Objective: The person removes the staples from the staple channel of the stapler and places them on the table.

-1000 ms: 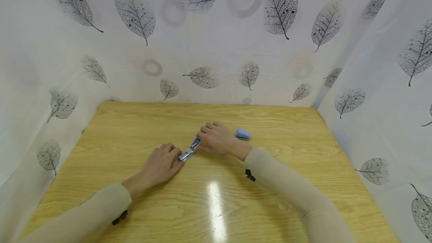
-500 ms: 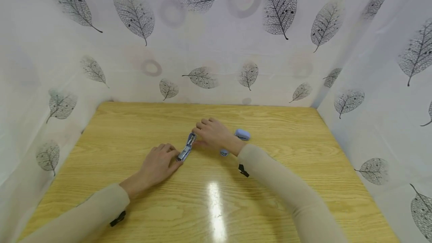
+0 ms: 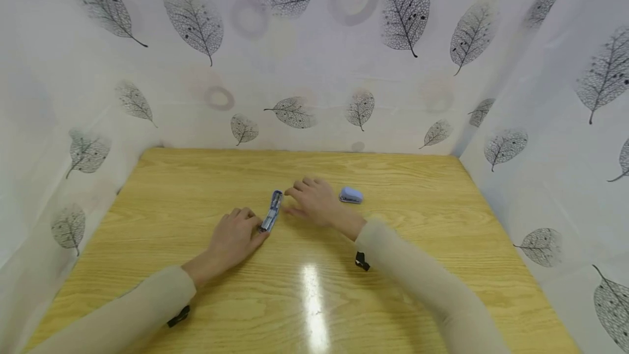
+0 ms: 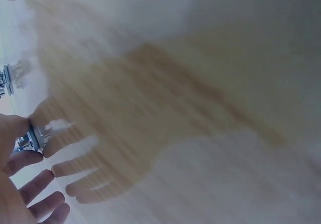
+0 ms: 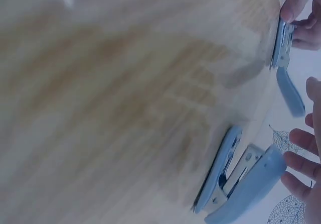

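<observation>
A small blue stapler [image 3: 272, 211], its top arm swung back so the metal inside shows, lies left of centre on the wooden table. My left hand [image 3: 235, 238] pinches its near end between thumb and index finger; in the left wrist view the thumb and fingers [image 4: 30, 158] meet at the metal part. Just right of the far end, my right hand [image 3: 314, 201] is apart from the stapler, fingers loosely extended around nothing. In the right wrist view its fingers [image 5: 303, 158] are spread. A second blue stapler [image 3: 351, 195], folded together, stands beyond my right wrist.
The wooden table [image 3: 196, 179] meets leaf-patterned sheeting [image 3: 314, 70] at the back and both sides. A light glare [image 3: 313, 305] lies on the front middle of the table.
The opened stapler has swung more upright in the head view. My right hand has let go of its far end and drawn away right. The small round blue thing near my right wrist is now hidden.
</observation>
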### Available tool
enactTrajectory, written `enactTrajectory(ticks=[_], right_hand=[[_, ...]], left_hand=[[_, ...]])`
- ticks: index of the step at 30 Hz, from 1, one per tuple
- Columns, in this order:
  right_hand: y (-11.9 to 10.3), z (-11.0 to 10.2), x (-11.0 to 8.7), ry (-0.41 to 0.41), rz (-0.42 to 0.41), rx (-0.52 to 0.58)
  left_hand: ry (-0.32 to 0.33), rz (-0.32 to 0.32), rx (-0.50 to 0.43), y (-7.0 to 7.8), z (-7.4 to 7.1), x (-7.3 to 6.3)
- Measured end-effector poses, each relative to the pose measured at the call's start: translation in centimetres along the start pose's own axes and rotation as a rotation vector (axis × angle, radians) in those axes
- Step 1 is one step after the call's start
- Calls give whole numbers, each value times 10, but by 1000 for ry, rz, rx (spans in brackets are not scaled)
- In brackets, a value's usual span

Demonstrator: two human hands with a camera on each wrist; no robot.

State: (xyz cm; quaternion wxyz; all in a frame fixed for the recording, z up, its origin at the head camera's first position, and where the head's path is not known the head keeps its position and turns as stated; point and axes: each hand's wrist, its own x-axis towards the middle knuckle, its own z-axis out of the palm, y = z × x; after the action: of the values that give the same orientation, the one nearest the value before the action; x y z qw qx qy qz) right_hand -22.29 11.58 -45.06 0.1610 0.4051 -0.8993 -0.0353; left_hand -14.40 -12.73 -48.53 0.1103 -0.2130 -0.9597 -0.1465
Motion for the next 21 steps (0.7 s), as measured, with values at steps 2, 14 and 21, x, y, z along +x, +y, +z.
enactTrajectory(ticks=[2, 14, 21], right_hand=[[-6, -1, -2, -12, 33, 56], [-42, -2, 3, -112, 113, 231], [-54, 3, 7, -189, 99, 149]], left_hand=[[-1, -9, 0, 1, 0, 0], [20, -9, 23, 2, 3, 1], [20, -16, 48, 3, 2, -1]])
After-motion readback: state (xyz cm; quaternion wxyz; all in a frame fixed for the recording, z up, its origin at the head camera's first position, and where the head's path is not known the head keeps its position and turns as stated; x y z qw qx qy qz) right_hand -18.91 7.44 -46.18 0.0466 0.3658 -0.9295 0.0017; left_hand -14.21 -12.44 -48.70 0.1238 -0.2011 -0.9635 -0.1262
